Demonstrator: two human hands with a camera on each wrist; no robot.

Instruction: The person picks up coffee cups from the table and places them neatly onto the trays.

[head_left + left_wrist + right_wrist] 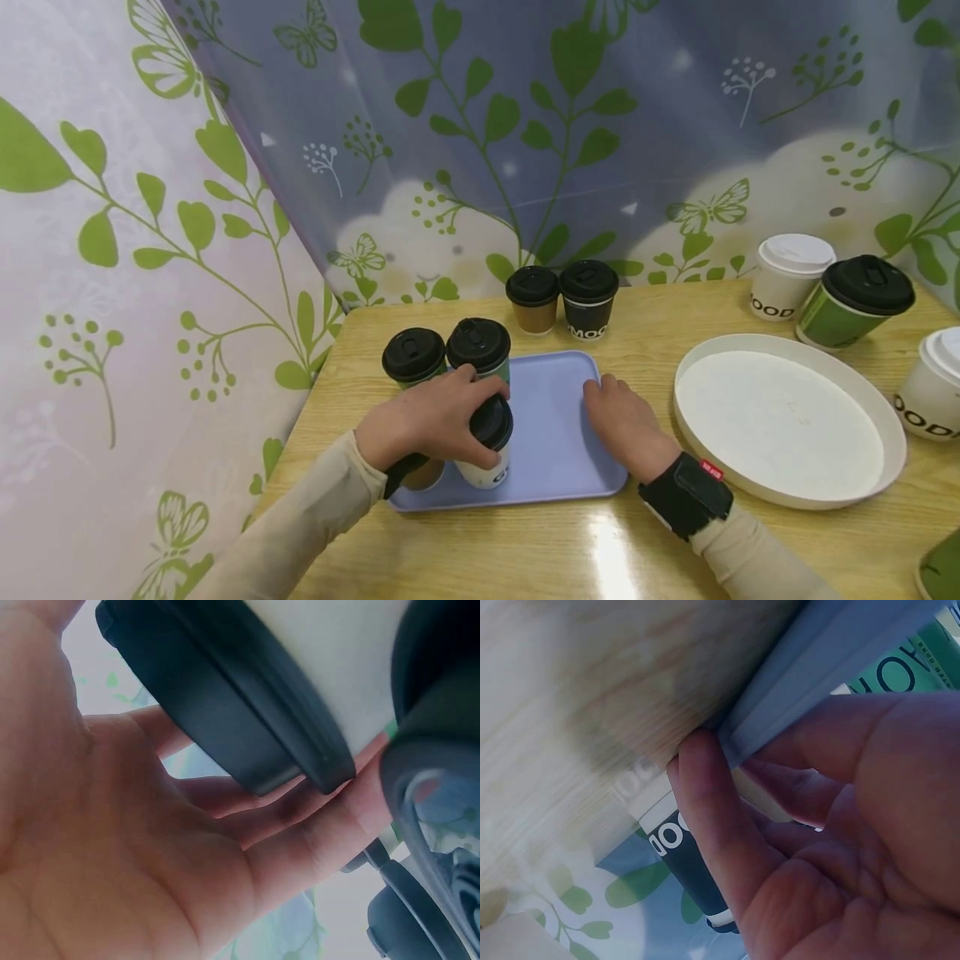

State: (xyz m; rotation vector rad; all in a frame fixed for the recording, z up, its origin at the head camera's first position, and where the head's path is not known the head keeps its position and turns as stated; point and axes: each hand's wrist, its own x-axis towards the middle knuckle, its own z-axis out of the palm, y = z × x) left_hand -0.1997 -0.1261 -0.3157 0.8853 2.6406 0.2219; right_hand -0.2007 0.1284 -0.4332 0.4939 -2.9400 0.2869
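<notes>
A lavender tray (551, 442) lies on the table with black-lidded paper cups at its left side. My left hand (438, 417) holds a white paper cup (489, 477) with a black lid, fingers behind it and thumb in front. In the left wrist view that black lid (217, 697) stands apart from the palm. A brown cup (423, 476) is mostly hidden beneath my left wrist. Behind the hand stand two black-lidded cups, a left one (414, 354) and a right one (478, 343). My right hand (626, 425) pinches the tray's right rim (780, 690).
At the back stand a small brown cup (533, 317) and a black cup (587, 317). A round white tray (780, 425) lies on the right. Around it are a white-lidded cup (787, 279), a green cup (840, 312) and another white cup (930, 396). Patterned cloth borders the table.
</notes>
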